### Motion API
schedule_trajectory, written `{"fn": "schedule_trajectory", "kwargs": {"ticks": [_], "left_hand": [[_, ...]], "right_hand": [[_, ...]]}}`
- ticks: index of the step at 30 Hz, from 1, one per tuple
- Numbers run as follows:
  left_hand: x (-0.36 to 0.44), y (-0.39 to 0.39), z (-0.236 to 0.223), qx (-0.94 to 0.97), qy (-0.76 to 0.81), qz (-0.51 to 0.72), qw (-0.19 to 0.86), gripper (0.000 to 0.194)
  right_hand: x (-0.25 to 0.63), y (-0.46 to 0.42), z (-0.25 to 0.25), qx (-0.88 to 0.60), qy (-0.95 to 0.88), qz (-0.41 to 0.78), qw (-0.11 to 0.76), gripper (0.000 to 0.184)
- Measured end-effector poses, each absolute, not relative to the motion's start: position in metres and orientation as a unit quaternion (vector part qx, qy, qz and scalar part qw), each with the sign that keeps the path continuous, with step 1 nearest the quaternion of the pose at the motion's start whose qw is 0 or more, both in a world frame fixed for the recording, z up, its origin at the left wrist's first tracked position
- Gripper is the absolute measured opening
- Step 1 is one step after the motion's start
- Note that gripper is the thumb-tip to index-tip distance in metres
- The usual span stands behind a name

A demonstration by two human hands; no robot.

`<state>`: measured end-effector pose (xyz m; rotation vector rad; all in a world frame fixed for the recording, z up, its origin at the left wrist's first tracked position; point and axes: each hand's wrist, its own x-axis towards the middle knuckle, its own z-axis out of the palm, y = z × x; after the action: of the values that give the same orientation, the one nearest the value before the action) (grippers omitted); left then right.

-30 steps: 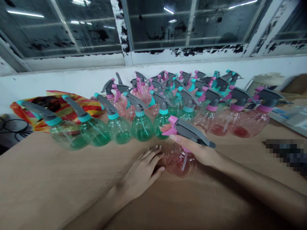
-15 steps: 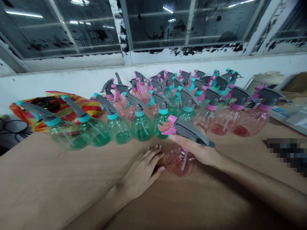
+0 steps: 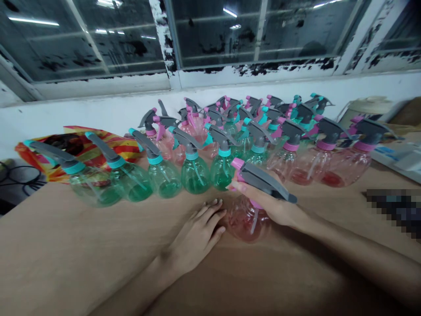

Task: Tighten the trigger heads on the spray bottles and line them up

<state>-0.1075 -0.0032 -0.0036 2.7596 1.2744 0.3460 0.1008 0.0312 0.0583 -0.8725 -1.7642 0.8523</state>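
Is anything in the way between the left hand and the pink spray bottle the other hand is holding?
Nothing visible is. The left hand lies on the table, right beside the pink spray bottle.

the fingers (image 3: 243,188) of the right hand (image 3: 279,208) have squeezed in, and the pink plastic trigger (image 3: 239,176) on the see-through pink, round plastic spray bottle (image 3: 246,224) is now pulled back, closer to its neck.
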Motion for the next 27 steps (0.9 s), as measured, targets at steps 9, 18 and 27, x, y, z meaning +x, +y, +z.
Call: {"fn": "schedule_trajectory", "kwargs": {"ticks": [9,18,27], "left_hand": [[-0.1084,-0.0038,-0.0058,0.900,0.416,0.123,0.046,0.034],[-0.1088,-0.0029,-0.0087,0.900,0.415,0.123,0.046,0.033],[-0.1090,-0.0034,-0.0093,0.898,0.418,0.127,0.041,0.033]], "right_hand": [[0.0998,0.0260,0.0626,-0.349,-0.721,0.343,0.490,0.010],[0.0964,0.0236,0.0558,-0.344,-0.699,0.349,0.521,0.022],[0.0960,0.0229,0.0578,-0.356,-0.704,0.314,0.529,0.007]]}}
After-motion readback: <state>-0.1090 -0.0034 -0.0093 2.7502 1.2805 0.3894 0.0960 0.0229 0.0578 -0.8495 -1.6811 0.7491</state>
